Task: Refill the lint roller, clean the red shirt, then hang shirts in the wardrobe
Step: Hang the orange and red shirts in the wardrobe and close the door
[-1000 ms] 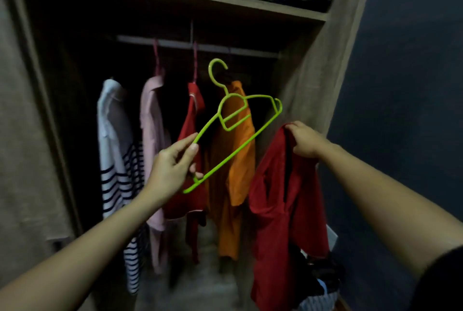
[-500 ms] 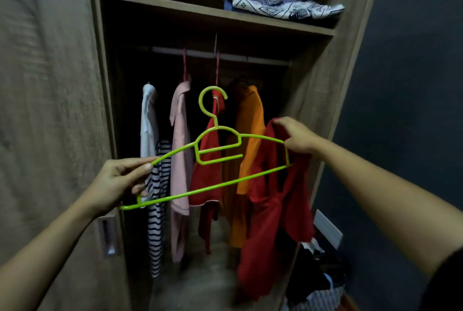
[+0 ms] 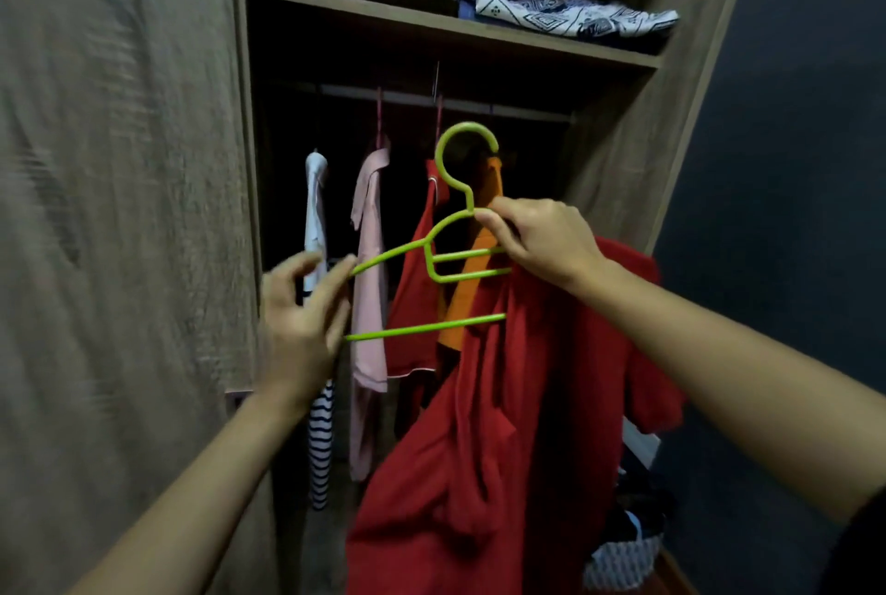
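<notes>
1. Head view: at the open wardrobe, a person's right hand pinches the green hanger just under its hook, thumb and fingers curled round the neck. The red shirt covers the hanger's right half and hangs in loose folds below that hand.
2. Head view: the left hand is at the hanger's bare left tip with its fingers loosely spread. Motion blur hides whether it holds the tip or only touches it.
3. Head view, progress: the job looks to be in its last stage. The red shirt is partly on the hanger, with the left shoulder yet to be dressed and the hook not yet on the rail. No lint roller is in sight, so neither the refill nor the cleaning can be confirmed.
4. Head view, room to move: a striped shirt, a pink shirt, a red garment and an orange shirt hang on the rail behind the hanger. The rail looks bare to the right of the orange shirt, near the side panel. The shelf runs close above the rail, so the hook would probably have to go in low. The door closes off the left, and a heap of clothes lies on the floor at near right.
</notes>
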A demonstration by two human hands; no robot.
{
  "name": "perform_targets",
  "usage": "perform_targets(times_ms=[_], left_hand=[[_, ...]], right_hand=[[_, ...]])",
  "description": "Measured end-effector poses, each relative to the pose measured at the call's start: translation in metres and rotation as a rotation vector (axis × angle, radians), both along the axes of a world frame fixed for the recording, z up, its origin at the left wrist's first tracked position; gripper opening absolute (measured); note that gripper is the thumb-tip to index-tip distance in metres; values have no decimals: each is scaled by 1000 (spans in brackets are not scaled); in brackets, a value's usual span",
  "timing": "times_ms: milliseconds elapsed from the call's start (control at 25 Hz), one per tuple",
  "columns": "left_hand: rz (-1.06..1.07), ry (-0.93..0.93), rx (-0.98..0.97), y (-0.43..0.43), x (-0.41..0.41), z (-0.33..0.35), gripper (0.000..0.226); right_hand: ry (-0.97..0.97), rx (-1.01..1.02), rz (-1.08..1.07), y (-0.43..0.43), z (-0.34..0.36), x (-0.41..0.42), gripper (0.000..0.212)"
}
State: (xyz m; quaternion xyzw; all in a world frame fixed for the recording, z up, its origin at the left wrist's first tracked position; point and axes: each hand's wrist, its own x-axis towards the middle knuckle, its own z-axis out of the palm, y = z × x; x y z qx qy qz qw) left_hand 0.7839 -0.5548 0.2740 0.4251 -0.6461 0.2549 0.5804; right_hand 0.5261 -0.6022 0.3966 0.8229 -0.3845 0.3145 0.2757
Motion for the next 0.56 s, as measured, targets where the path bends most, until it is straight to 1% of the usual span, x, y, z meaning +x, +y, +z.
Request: perform_targets(times_ms=[40,80,120,160,240,280,320,360,400,480,520,560], left_hand=[[-18,-29,-52,9,-17,-11,27],[-73,-72,-41,16,-36,-26,24],[-127,-97,55,19,-51,-43,24],[-169,-79,204,21,-63,-56,27],[-289,77,486,22,-76,-71,40],[-354,163,521,22,-80,-73,47],[-393,209,498,24,-85,-73,50],[-411,200,458,28,-92,-71,51],[-404,147,416,31,-98,-71,49],[-306,-41,377,29,-100,-82,49],[-230,-91,400,23,-96,-89,52],[-182,-85,451,16,-91,-95,56]], right_hand=[[-16,-28,18,2,6,5,47],[-33,-55,33,4,12,10,47],[-47,-76,48,6,16,14,46],[-59,-91,59,9,21,16,46],[-71,-102,62,14,24,20,47],[-72,-102,62,17,23,21,46],[-72,-98,62,21,22,21,46],[-77,-93,65,23,19,21,46],[-86,-85,72,26,18,21,47],[-112,-64,90,31,15,18,46],[-132,-54,95,32,15,14,44],[-160,-44,107,33,16,9,42]])
